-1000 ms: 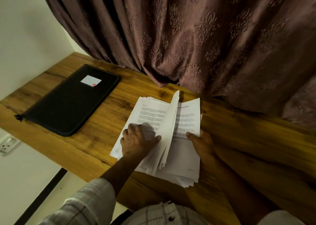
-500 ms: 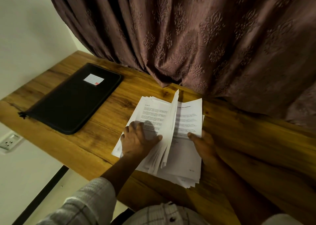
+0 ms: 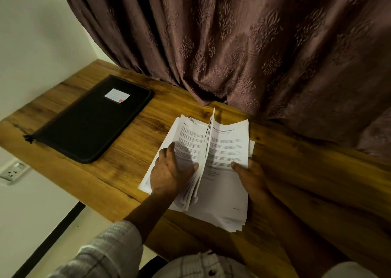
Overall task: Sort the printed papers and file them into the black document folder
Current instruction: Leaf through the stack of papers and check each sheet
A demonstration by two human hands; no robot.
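Observation:
A thick stack of printed papers (image 3: 224,195) lies on the wooden desk (image 3: 131,150), opened like a book. My left hand (image 3: 169,174) presses down on the turned-over sheets on the left, its thumb against a few sheets that stand on edge in the middle. At the stack's right edge my right hand (image 3: 250,176) holds the papers, thumb on the top printed page, fingers hidden beneath. The black zipped document folder (image 3: 91,125) lies shut and flat to the left, with a white label (image 3: 117,95) on it, apart from both hands.
A brown patterned curtain (image 3: 243,45) hangs along the back of the desk, its hem touching the wood just behind the papers. A white wall (image 3: 36,34) bounds the left side. A wall socket (image 3: 12,172) sits below the desk's left edge.
Both hands stay on the stack in nearly the same places. The upright sheets lean slightly more to the left and the view has shifted a little.

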